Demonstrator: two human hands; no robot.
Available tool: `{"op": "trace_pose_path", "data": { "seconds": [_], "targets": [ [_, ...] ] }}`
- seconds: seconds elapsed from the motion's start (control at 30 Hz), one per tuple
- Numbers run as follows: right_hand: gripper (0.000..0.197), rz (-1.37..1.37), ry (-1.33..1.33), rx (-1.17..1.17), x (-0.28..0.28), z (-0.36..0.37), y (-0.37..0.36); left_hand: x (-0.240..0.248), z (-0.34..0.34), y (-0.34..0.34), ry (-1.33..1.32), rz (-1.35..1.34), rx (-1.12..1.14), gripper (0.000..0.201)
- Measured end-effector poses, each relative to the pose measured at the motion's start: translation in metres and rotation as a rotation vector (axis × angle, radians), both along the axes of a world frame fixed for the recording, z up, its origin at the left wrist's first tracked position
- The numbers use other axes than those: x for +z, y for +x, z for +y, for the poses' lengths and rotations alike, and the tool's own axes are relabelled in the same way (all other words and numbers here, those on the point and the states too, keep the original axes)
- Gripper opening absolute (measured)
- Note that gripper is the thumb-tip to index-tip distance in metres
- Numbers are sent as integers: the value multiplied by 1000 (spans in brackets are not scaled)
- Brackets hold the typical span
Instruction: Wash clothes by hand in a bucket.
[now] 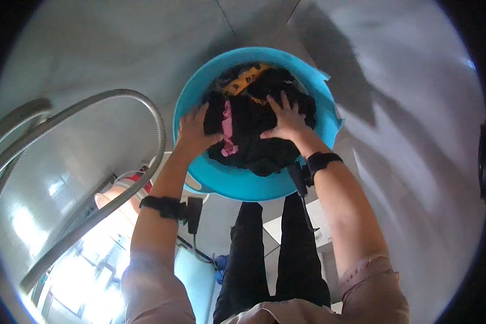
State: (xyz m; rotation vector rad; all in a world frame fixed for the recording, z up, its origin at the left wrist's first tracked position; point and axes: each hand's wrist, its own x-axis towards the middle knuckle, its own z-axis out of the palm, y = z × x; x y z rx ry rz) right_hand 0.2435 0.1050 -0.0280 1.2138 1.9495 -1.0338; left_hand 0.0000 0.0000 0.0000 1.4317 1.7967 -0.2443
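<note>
Blue basin [237,186]: in front of me, wide and round, just beyond my legs, with a handle hole in its rim on the near left.
Dark cloth [248,132]: heaped inside the basin, the bulk of it in the middle, between my hands.
Pink strip [228,127]: on top of the heap, left of centre, running from far to near.
Yellow-orange piece [247,79]: at the far side of the heap, marked with dark spots.
My left hand [196,131]: fingers spread at the heap's left edge, my thumb reaching toward the pink strip; I see nothing gripped.
My right hand [287,120]: fingers splayed wide, laid over the right part of the dark cloth, clasping nothing that I can see.
My wrists: a black strap on each, the left [164,206] and the right [323,160].
Grey hose [119,94]: looped at the left, well apart from the basin.
</note>
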Motion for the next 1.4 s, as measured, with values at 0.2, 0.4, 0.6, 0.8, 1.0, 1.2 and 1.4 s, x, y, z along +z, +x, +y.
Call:
{"op": "trace_pose_path", "data": {
  "seconds": [0.2, 0.4, 0.6, 0.8, 1.0, 1.2, 1.4],
  "targets": [
    [111, -69, -116, 77, -71, -31, -9, -66, 25, 67, -84, 54, 92, 107],
    [99, 28, -79, -31, -136, -38, -31, -128, 8, 78, -286, 149, 74, 104],
    [70, -42, -227, -45, -221, -73, 10, -162, 7, 78, -467, -109, 137, 80],
    [60, 24, -288, -225, -119, -57, -23, -137, -19, 73, -277, 118, 34, 55],
    [57, 185, 55, -42, -39, 3, -15, -75, -38, 119, -87, 236, -160, 40],
    [80, 124, 328, 82, -102, 58, -70, -96, -48, 148, -179, 214, -325, 53],
    [70, 260, 409, -219, -135, 16, -42, -102, -32, 115, -180, -145, 131, 55]
  ]
}}
